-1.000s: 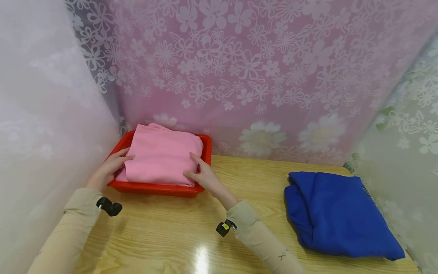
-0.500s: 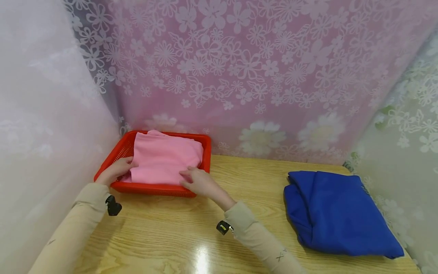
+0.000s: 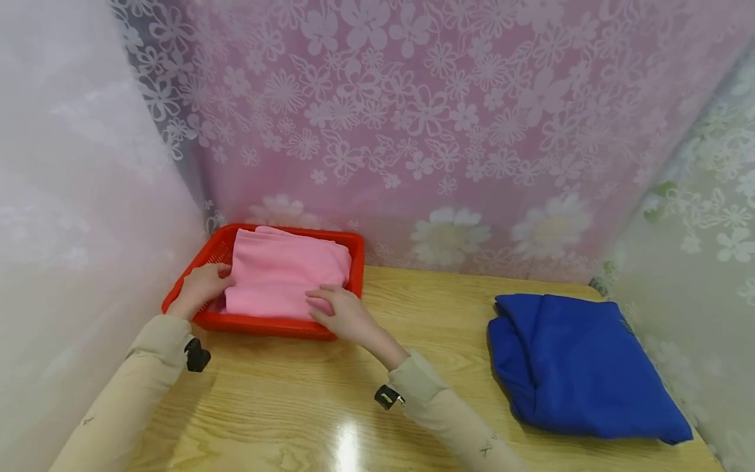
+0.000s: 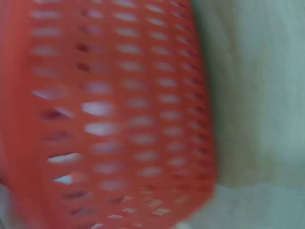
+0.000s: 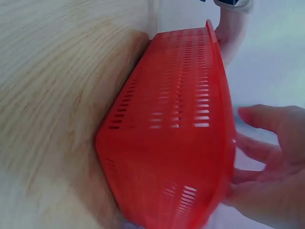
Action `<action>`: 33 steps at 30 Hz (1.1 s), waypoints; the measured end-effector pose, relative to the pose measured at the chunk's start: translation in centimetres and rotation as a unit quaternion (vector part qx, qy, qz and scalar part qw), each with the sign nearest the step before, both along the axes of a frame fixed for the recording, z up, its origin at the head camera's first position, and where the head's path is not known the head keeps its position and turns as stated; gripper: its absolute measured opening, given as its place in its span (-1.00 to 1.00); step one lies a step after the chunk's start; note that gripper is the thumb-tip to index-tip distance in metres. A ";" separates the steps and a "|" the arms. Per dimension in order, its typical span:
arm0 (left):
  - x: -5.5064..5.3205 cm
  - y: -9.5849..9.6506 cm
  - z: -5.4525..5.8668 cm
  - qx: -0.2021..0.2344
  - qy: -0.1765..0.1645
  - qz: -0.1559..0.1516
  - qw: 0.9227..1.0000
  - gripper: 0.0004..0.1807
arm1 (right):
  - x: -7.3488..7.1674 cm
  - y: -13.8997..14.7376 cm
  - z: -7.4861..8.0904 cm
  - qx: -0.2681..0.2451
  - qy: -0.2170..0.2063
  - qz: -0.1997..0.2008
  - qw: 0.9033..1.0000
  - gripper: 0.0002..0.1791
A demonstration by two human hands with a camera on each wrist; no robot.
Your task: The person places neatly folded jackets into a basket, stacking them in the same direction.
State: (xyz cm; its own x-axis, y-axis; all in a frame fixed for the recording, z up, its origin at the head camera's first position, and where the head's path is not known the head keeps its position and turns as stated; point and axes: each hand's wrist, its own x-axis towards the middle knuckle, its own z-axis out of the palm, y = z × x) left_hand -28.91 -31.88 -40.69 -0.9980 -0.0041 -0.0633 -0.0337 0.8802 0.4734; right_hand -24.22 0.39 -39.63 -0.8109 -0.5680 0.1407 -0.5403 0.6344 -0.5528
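A folded pink cloth lies inside a red perforated plastic basket at the table's left. Over the basket's left part reaches my left hand, its fingertips at the cloth's left edge. My right hand is over the near right corner, fingers apart and loosely extended on or just above the cloth. The right wrist view has the right hand beside the basket's rim, with thumb and fingers spread. Only the basket's blurred wall and the table appear in the left wrist view; the left hand's fingers are mostly hidden there.
A folded blue cloth lies on the wooden table at the right. Floral curtains enclose the back and both sides, and the basket stands close to the left and back ones.
The pink cloth has sunk lower into the basket. Both hands have shifted slightly; the right hand's fingers moved from the cloth's right side to its near right corner.
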 end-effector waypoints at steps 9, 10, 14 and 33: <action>2.8 7.1 4.3 0.021 0.218 0.010 0.976 -0.66 | 0.2 4.1 1.6 -0.113 0.093 -0.057 0.988 -0.67; 3.0 8.1 4.5 0.024 0.231 0.003 0.973 -0.67 | 0.2 4.7 1.8 -0.118 0.099 -0.063 0.986 -0.67; 3.6 11.9 4.6 0.039 0.276 -0.029 0.960 -0.72 | 0.5 7.2 2.1 -0.121 0.127 -0.084 0.981 -0.66; 5.2 29.6 2.3 0.156 0.277 -0.154 0.935 -0.70 | 4.6 22.0 2.4 -0.039 0.198 -0.204 0.958 -0.54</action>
State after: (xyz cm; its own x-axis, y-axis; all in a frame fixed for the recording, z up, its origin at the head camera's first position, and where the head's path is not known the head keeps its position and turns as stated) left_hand -23.73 -2.32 -38.37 -0.8287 0.2222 0.5137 0.5260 0.6230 0.5790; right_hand -19.59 22.41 -37.24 -0.8374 -0.1912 0.5120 -0.4339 0.8022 -0.4102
